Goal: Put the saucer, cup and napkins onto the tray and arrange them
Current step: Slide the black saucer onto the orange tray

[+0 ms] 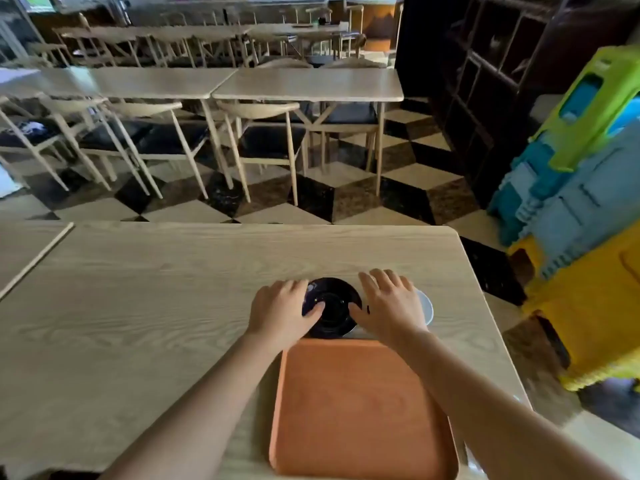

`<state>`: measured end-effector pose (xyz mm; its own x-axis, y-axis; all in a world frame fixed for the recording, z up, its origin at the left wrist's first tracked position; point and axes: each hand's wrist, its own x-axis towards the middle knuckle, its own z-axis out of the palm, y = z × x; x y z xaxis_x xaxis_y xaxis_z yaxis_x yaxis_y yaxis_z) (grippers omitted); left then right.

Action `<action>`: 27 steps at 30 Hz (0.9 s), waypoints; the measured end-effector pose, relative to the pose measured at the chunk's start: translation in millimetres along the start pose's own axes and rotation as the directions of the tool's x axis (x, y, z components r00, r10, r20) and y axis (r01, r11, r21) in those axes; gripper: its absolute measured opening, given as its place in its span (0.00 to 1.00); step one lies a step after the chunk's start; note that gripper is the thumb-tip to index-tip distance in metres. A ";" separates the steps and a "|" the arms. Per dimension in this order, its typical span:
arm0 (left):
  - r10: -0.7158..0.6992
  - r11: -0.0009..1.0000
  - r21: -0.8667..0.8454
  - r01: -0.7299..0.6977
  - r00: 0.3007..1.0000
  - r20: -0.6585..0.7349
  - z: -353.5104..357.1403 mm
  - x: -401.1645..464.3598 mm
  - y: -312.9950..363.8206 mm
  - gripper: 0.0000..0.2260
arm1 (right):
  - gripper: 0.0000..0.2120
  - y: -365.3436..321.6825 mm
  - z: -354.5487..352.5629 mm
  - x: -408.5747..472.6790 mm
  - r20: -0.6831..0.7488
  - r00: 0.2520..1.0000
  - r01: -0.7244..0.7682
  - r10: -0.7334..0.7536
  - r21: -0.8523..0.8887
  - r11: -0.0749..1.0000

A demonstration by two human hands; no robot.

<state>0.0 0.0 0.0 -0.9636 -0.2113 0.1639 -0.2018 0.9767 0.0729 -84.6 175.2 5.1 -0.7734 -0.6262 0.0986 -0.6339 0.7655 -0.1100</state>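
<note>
A dark, glossy saucer (333, 306) lies on the wooden table (138, 306) just beyond the far edge of an orange tray (356, 410). My left hand (282, 311) grips the saucer's left rim, thumb on top. My right hand (389, 304) touches its right rim with the thumb, fingers spread flat. Under and to the right of my right hand a white cup (426, 306) shows only partly. A pale strip (356, 333) at the tray's far edge may be napkins; I cannot tell. Nothing lies on the tray.
The table's right edge runs close beside the tray. Stacked plastic stools (581, 237) in green, blue and yellow stand on the floor to the right. Further tables and chairs (263, 133) stand across a checkered floor ahead.
</note>
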 end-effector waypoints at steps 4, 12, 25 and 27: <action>-0.020 1.000 0.022 0.020 0.999 0.026 43.2 14.0 -22.8 0.23 | 0.24 -0.7 47.2 24.6 0.077 0.997 -0.003 0.002 0.012 1.000; -0.014 0.998 0.069 0.005 0.992 0.126 111.4 55.9 -48.2 0.18 | 0.22 18.7 106.2 80.5 0.177 0.982 -0.051 0.068 -0.098 0.994; -0.159 0.946 -0.228 0.231 0.943 0.294 144.4 52.7 -50.4 0.16 | 0.17 15.2 126.5 99.8 0.334 0.939 -0.027 0.075 -0.148 0.989; -0.194 0.852 -0.410 0.326 0.923 0.331 146.5 52.7 -46.9 0.12 | 0.16 11.3 126.0 97.0 0.336 0.936 -0.082 0.106 -0.084 0.993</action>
<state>-67.0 -51.5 -138.9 -0.9089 -0.3718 -0.1886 -0.4137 0.7482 0.5187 -167.6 104.5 -111.2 -0.7929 -0.5548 -0.2520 -0.5657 0.8239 -0.0341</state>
